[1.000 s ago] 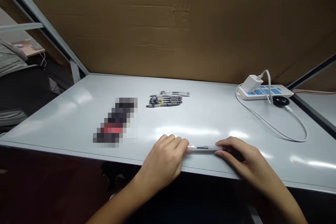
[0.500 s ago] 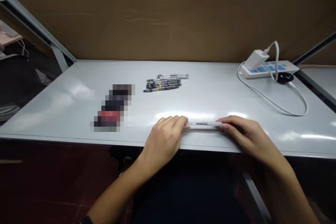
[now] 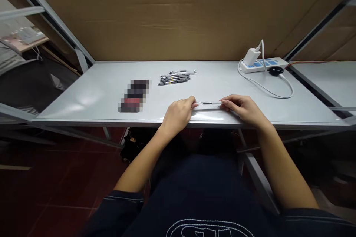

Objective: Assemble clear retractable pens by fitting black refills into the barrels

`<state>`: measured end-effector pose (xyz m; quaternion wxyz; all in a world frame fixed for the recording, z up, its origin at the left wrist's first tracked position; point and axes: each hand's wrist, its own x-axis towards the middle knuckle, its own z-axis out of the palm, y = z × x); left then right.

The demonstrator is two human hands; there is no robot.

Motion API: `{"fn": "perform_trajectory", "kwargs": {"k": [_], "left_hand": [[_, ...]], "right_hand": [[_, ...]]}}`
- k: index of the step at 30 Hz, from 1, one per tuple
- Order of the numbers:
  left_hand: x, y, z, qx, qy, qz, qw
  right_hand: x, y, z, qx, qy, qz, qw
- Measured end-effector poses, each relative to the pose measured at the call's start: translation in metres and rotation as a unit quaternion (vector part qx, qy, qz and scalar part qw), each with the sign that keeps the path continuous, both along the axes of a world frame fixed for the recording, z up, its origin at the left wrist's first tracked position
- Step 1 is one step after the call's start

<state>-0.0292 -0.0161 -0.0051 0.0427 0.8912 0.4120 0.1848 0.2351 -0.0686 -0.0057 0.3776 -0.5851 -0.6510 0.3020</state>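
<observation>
Slender object, straight, whitish and translucent, with a narrow dark strip along its middle, held level above or on the near part of the surface; whether it touches cannot be told. Clock directions are read from the object, 12 o'clock pointing away from the person. The front edge runs just beside it at 6 o'clock; the surface extends at 12 o'clock to a cardboard panel. A group of pens lies toward 10 o'clock, a pixelated item at 9, a power strip at 2. At 9 o'clock the left hand, back upward, curls closed about one end; at 3 the right hand pinches the other end between thumb and fingertips. Both forearms slant inward from the person's sides.
</observation>
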Motion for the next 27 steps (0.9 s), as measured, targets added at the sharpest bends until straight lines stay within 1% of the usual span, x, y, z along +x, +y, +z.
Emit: {"fn": "perform_trajectory", "kwargs": {"k": [6,8,13,18,21,24,27], "left_hand": [[0.0,0.001,-0.003,0.009,0.009,-0.003,1.0],[0.001,0.002,-0.004,0.012,0.01,-0.003,1.0],[0.003,0.001,-0.004,0.016,0.011,0.005,1.0],[0.003,0.0,-0.004,0.028,0.012,0.005,1.0],[0.002,-0.001,-0.003,0.032,0.011,-0.001,0.999],[0.002,-0.001,-0.001,0.034,0.011,-0.011,0.999],[0.001,-0.001,0.0,0.031,0.014,-0.023,0.999]], "right_hand": [[0.008,0.003,-0.007,0.048,0.024,0.003,0.999],[0.01,0.006,-0.008,0.044,0.041,0.011,0.998],[0.012,0.01,-0.01,0.014,0.028,0.028,0.999],[0.01,0.008,-0.009,0.045,0.027,0.007,0.999],[0.005,0.008,-0.005,0.036,0.018,0.017,0.999],[-0.007,0.01,-0.003,0.026,0.017,0.034,0.999],[-0.021,0.015,-0.003,0.04,-0.008,0.052,0.998]]}}
